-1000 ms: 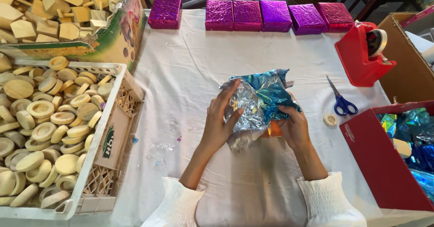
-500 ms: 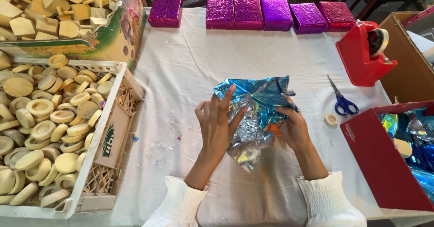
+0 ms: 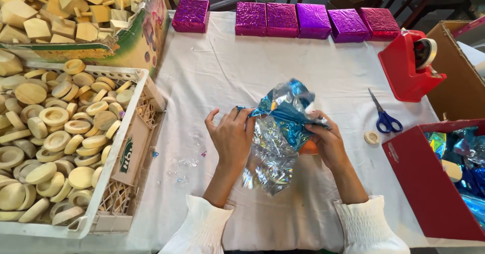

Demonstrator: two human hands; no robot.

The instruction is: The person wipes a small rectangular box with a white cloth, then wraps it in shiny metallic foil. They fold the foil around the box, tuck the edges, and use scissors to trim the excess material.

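**Folding foil snug around a small block**

The foil (image 3: 280,132), blue on one face and silver on the other, lies crumpled on the white counter (image 3: 212,77) just left of the scissors (image 3: 383,116); an orange edge peeps out beneath it, which looks like the piece being covered, though most of it is hidden; the left hand (image 3: 233,136) rests on the foil's left flap, fingers bent and pinching its edge at the top; the right hand (image 3: 326,142) is closed over the right side, thumb and fingers gripping foil against the piece.

To my judgement the step is drawing the sheet tight over the piece; it would go best with the right hand holding the piece firm while the left pulls its flap flat and across, creasing along the edge rather than bunching; the loose silver tail nearest the person wants smoothing, or the corners will bulk.

The red tape dispenser (image 3: 406,67) stands beyond the scissors; a small tape roll (image 3: 372,137) lies just below them, within easy reach; purple wrapped boxes (image 3: 313,20) line the far edge, well beyond the scissors.
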